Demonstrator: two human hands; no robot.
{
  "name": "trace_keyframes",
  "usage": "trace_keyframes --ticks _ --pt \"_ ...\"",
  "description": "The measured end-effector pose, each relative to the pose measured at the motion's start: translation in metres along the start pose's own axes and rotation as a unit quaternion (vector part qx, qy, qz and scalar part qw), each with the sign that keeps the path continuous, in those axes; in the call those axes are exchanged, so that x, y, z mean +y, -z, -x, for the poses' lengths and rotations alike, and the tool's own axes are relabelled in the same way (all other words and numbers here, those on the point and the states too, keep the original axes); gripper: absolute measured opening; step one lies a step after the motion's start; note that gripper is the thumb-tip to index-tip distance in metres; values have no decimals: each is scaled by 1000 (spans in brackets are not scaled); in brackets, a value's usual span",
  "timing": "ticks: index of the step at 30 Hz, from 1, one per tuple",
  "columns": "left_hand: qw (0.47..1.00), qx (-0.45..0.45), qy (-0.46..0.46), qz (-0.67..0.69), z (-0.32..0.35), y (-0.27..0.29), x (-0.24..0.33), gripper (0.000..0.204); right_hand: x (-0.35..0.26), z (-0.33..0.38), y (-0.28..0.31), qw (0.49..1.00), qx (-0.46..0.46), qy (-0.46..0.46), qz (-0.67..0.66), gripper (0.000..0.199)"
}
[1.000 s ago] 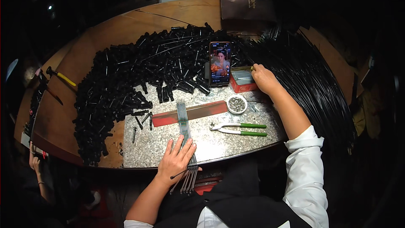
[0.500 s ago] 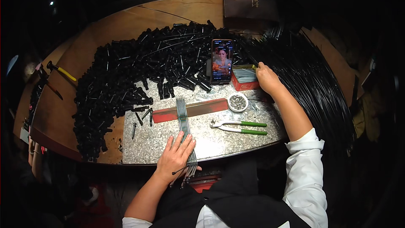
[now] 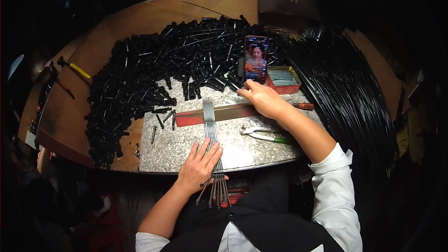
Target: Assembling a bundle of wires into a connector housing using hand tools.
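Observation:
My left hand (image 3: pixel 199 168) lies over a bundle of thin dark rods (image 3: pixel 209 116). Its stretched fingers press on top, and a bit of thumb shows past the far side of the bundle, below the slab's front edge. The rods' bent lower ends hang beyond that edge, while their upper part crosses a long red-and-brown bar (image 3: pixel 188 118). In front of the phone (image 3: pixel 256 60), my right hand (image 3: pixel 262 99) is closed in a pinch, close to the black sleeves. What its fingertips hold, if anything, is too small to make out.
Heaped black sleeves (image 3: pixel 140 70) cover the back and left. A red box of thin rods (image 3: pixel 284 81) stands beside long black rods (image 3: pixel 345 84). Green-handled pincers (image 3: pixel 261 133) and an orange-handled tool (image 3: pixel 305 106) lie near my right forearm. A yellow-handled hammer (image 3: pixel 74 67) is far left.
My right hand has moved left from the red box to just before the phone, hiding the white bowl of small metal pieces. My left hand stays on the rods. The whole view has shifted slightly.

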State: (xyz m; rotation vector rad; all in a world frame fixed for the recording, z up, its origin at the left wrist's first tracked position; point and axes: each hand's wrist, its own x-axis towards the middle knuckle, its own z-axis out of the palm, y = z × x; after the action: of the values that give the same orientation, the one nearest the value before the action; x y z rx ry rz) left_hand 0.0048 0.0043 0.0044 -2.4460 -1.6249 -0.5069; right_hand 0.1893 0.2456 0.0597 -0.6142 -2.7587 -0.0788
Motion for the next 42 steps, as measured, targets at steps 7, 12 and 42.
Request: trace_keyframes --ticks 7,12,42 --pt "1000 -16 -1 -3 1 0 -1 78 -22 -22 -25 998 2 63 -12 32" --pt "1000 -14 4 -5 0 1 0 78 -22 -26 -30 999 -7 48 -2 31" --pt "1000 0 -12 15 0 -2 -3 77 -19 -24 -33 998 40 47 -18 22"
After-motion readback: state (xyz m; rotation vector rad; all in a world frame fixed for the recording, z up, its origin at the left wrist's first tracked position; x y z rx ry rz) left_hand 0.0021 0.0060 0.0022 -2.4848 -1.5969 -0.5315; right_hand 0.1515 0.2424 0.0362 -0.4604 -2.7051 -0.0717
